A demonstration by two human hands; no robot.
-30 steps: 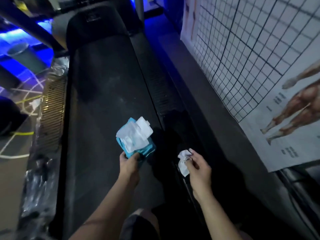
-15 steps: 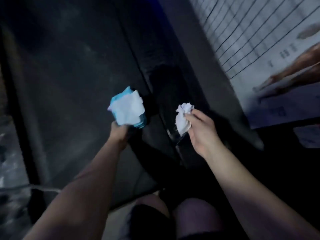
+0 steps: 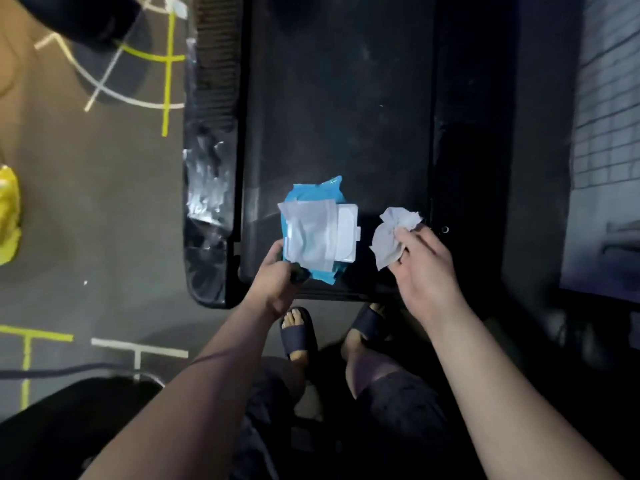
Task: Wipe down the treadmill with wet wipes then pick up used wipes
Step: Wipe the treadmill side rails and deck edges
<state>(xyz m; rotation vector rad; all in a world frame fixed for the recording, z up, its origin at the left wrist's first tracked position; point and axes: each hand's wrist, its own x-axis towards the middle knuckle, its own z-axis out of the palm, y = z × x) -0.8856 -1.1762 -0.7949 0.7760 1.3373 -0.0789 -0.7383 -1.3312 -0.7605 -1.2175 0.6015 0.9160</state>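
Filling most of the upper middle of the view, the black treadmill (image 3: 339,98) runs away from the person, its dusty belt ending at a rounded rear edge just ahead of the feet. Grey floor (image 3: 104,209) with white and yellow-green painted lines lies to the left of it, and a pale gridded wall (image 3: 609,116) stands to the right. A strip of crinkled clear plastic (image 3: 204,188) clings to the treadmill's left side rail. At the left edge of the view sits something bright yellow (image 3: 8,216), too cut off to identify.

Two feet in dark slides (image 3: 299,336) stand at the treadmill's rear end, below both forearms.

The left hand (image 3: 277,284) is curled closed around the lower corner of a blue pack of wipes (image 3: 317,233), held over the rear of the belt; the white lid flap is open and a sheet lies loose across the top. The right hand (image 3: 424,271) pinches a crumpled white wipe (image 3: 393,239) between thumb and fingertips, the other fingers loosely bent. This wipe hangs above the belt's right edge, just beside the pack without touching it.
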